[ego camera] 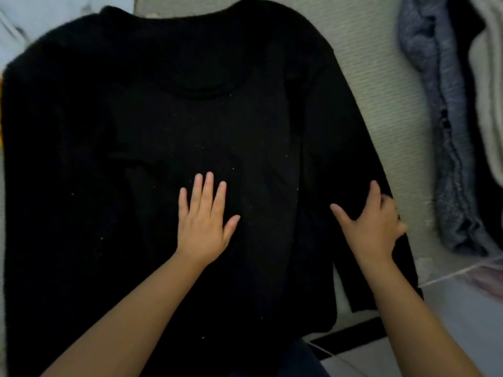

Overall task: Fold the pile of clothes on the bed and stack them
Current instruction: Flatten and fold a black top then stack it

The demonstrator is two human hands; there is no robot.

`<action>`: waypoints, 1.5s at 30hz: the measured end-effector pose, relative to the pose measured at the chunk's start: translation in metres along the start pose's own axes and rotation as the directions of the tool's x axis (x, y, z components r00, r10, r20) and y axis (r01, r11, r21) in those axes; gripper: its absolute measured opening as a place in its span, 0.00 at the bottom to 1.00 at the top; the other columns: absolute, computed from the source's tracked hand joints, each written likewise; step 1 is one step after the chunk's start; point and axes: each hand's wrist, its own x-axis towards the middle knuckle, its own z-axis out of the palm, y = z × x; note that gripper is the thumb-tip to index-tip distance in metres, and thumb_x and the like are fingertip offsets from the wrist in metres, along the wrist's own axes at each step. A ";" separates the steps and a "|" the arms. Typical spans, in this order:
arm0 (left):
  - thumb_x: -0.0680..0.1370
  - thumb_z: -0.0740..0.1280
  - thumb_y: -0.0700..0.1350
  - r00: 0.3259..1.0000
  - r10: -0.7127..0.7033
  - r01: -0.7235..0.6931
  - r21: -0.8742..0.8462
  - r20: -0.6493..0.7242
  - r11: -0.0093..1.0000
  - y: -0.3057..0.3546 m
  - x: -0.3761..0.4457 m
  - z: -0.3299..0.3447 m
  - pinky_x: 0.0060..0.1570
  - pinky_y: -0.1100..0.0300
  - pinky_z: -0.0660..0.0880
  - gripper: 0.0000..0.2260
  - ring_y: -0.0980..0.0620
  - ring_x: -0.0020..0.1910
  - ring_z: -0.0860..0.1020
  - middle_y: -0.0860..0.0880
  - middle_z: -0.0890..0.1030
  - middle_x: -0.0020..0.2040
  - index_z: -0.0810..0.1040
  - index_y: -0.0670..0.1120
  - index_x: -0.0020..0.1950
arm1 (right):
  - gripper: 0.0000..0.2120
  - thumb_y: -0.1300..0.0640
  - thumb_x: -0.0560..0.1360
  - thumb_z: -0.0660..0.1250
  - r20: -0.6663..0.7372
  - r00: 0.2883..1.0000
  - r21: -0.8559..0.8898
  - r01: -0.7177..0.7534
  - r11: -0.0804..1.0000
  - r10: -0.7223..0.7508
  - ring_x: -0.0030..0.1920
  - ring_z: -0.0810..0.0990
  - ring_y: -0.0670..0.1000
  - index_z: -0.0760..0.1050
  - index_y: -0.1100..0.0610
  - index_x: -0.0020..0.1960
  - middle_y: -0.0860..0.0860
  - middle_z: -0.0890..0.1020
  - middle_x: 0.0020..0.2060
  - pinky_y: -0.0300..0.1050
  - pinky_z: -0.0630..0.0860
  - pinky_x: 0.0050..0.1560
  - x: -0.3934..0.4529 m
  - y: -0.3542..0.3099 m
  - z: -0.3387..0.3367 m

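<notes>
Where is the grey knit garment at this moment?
In the head view, the grey knit lies bunched at the right edge of the bed, right of the black sweater and beyond the right hand.

A pale ribbed cover point(375, 77) lay over the bed. At the left edge a small yellow thing point(1, 126) showed, too little of it to tell what.

A black long-sleeved knit sweater point(168, 126) is being displayed spread flat, neckline away from the camera, on a ribbed beige bed cover point(381, 85). Its right sleeve is being laid straight along the body. A heap of grey, black and cream knitted clothes point(446, 126) is being kept at the right edge.
</notes>
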 end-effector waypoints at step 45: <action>0.76 0.51 0.49 0.964 -0.188 0.215 -0.131 0.189 0.968 0.059 -0.128 0.020 0.64 0.40 0.55 0.26 0.43 0.68 0.59 0.34 0.68 0.68 0.68 0.32 0.67 | 0.27 0.55 0.58 0.79 0.032 0.916 -0.065 0.400 0.914 -0.399 0.29 0.77 0.53 0.79 0.58 0.56 0.52 0.77 0.27 0.45 0.61 0.38 -0.128 0.074 0.053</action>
